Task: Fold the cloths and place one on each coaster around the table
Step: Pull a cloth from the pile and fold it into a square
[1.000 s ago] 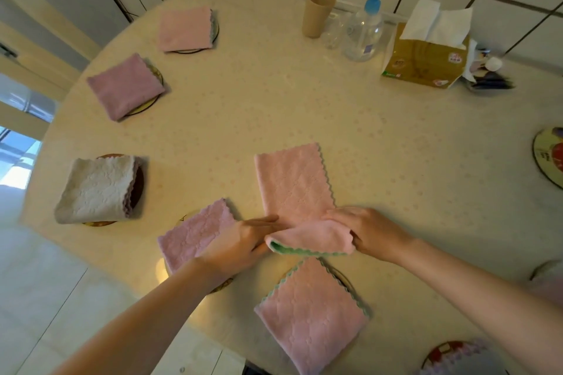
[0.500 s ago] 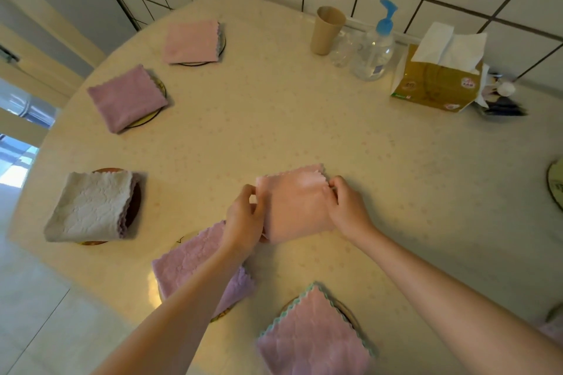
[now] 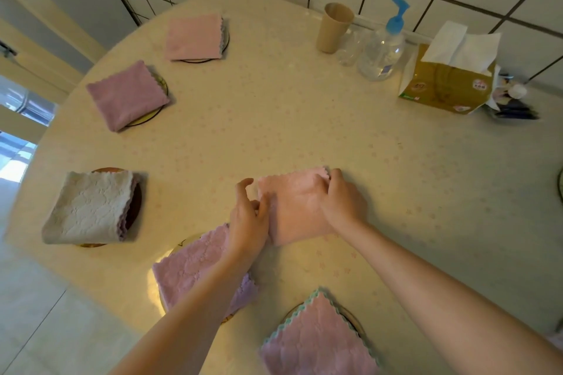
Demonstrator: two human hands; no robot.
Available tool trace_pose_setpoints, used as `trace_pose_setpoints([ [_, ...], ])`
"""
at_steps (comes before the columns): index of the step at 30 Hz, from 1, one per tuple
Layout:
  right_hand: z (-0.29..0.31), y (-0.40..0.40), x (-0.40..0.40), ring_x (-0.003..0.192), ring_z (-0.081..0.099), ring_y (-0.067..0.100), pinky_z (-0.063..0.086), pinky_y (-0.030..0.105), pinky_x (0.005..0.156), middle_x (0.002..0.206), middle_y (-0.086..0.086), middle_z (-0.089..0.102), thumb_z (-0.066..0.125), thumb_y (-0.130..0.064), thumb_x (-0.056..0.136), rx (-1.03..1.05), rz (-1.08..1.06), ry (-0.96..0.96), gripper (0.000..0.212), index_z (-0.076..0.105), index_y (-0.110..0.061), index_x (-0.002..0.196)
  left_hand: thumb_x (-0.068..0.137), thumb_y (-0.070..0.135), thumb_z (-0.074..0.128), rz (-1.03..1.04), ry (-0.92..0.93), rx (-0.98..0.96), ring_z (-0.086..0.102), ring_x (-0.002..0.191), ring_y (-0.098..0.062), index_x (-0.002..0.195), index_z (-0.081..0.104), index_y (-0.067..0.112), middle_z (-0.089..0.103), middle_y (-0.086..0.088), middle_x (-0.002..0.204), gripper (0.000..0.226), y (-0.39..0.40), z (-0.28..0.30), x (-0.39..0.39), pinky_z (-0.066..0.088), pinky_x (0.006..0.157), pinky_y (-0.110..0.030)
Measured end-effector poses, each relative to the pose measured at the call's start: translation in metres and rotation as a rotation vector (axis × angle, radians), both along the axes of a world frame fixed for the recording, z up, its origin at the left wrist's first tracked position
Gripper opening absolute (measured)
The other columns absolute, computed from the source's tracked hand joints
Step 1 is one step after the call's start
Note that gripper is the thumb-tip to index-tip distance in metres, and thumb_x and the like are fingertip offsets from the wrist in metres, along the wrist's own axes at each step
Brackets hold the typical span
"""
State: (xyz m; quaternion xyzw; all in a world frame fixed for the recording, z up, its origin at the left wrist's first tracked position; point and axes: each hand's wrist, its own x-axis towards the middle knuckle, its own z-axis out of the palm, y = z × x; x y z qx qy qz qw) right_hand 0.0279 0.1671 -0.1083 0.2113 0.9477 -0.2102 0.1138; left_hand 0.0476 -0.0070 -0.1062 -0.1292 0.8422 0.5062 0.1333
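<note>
A pink cloth (image 3: 292, 210), folded into a small square, lies flat on the round cream table (image 3: 274, 119) in front of me. My right hand (image 3: 341, 198) lies on its right side, fingers curled over the far right corner. At the cloth's left edge is my left hand (image 3: 248, 216); its thumb touches the edge and the index finger is lifted off. Folded cloths sit on coasters: pink (image 3: 193, 36), purple (image 3: 128, 94), grey-white (image 3: 88, 207), purple (image 3: 189, 271) partly under my left forearm, and pink with green trim (image 3: 316, 341). A bare coaster (image 3: 560, 186) peeks in at the right edge.
Along the tiled wall at the back stand a tan cup (image 3: 333, 27), a clear pump bottle with a blue top (image 3: 382, 49) and a tissue box (image 3: 447, 82). The table's curved edge runs down the left, with floor below.
The long pink strip was folded in half away from me into a square. Both hands went to its far side; the left hand's fingers have since loosened at the left edge.
</note>
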Motion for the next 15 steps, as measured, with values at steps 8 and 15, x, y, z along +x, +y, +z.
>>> trace_pose_setpoints([
  [8, -0.011, 0.001, 0.001, 0.085, 0.065, 0.036, 0.036, 0.035, 0.06, 0.095, 0.014, 0.07, 0.031, -0.037, 0.099, 0.151, 0.065, 0.067, 0.031, 0.038, -0.012, 0.116, 0.092, 0.04, 0.056, -0.351, 0.102, -0.181, 0.059, 0.091, -0.018, 0.132, 0.042, 0.037, 0.053, 0.007, 0.117, 0.043, -0.001, -0.007, -0.001, 0.047, 0.078, -0.03],
  [15, -0.006, 0.016, 0.001, 0.09, 0.065, 0.034, 0.042, 0.035, 0.064, 0.111, 0.01, 0.065, 0.037, -0.034, 0.098, 0.234, 0.042, 0.08, 0.039, 0.031, -0.016, 0.132, 0.089, 0.042, 0.058, -0.33, -0.055, -0.303, 0.054, 0.094, -0.02, 0.148, 0.023, 0.032, 0.041, 0.001, 0.12, 0.069, 0.001, -0.005, -0.001, 0.049, 0.08, -0.032],
])
